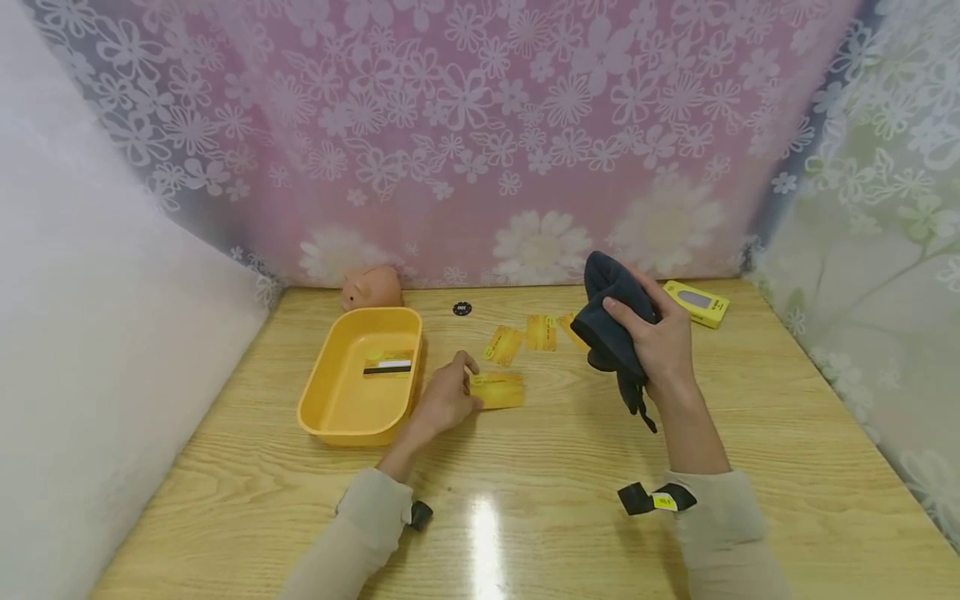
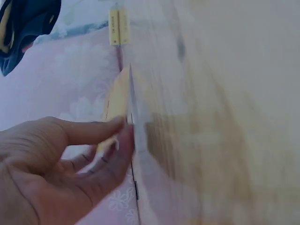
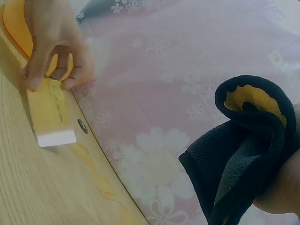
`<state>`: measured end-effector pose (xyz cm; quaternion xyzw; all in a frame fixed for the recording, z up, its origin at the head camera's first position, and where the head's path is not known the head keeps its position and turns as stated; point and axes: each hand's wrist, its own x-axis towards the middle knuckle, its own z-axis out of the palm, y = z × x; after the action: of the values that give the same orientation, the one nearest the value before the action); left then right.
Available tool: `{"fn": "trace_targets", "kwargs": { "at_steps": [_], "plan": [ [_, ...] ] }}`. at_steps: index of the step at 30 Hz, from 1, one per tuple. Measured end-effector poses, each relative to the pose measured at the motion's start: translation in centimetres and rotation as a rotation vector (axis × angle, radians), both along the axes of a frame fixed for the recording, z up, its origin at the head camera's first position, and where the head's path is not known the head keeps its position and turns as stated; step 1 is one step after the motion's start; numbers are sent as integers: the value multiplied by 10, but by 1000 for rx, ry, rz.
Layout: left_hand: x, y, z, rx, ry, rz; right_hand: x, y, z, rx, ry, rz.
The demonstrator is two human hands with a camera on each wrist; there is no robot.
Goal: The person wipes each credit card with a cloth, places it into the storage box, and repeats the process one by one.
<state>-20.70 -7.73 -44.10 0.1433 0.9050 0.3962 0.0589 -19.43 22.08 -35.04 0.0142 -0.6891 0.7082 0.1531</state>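
Between the thumb and fingers of my left hand (image 1: 448,393) is a yellow card (image 1: 498,390), pinched by its left end. The left wrist view shows this card nearly edge-on, close over the wooden table. In the right wrist view its far end shows a white strip. My right hand (image 1: 666,337) grips a dark blue fleece pouch (image 1: 617,321), raised above the table. A short strap dangles from the pouch. Its opening shows black edging and a yellow inside (image 3: 255,101) in the right wrist view. Three more yellow cards, including one (image 1: 541,332) in the middle, lie behind the held card.
A yellow plastic basin (image 1: 317,408) stands left of my left hand, holding a card with a black stripe (image 1: 387,369). Along the back are a pig figurine (image 1: 372,288), a black chip (image 1: 462,308) and a yellow box (image 1: 697,302). Floral curtain (image 1: 480,150) hangs behind the table.
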Motion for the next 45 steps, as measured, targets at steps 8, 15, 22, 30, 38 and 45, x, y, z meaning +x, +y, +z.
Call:
{"fn": "trace_targets", "kwargs": {
  "at_steps": [8, 15, 22, 30, 38, 45],
  "plan": [
    [1, 8, 9, 441, -65, 7, -1, -2, -3, 29, 13, 8],
    [-2, 18, 34, 647, 5, 7, -1, -9, -5, 83, -8, 11],
    [-5, 31, 56, 674, 44, -6, 1, -23, -5, 127, 14, 68],
    [-4, 30, 59, 693, 61, 16, 4, -49, -13, 155, 32, 171],
    [-3, 29, 60, 704, 53, 0, 13, -67, -14, 230, 51, 230],
    [-2, 32, 63, 754, 35, -33, 20, -81, -16, 359, 143, 227]
  ]
}}
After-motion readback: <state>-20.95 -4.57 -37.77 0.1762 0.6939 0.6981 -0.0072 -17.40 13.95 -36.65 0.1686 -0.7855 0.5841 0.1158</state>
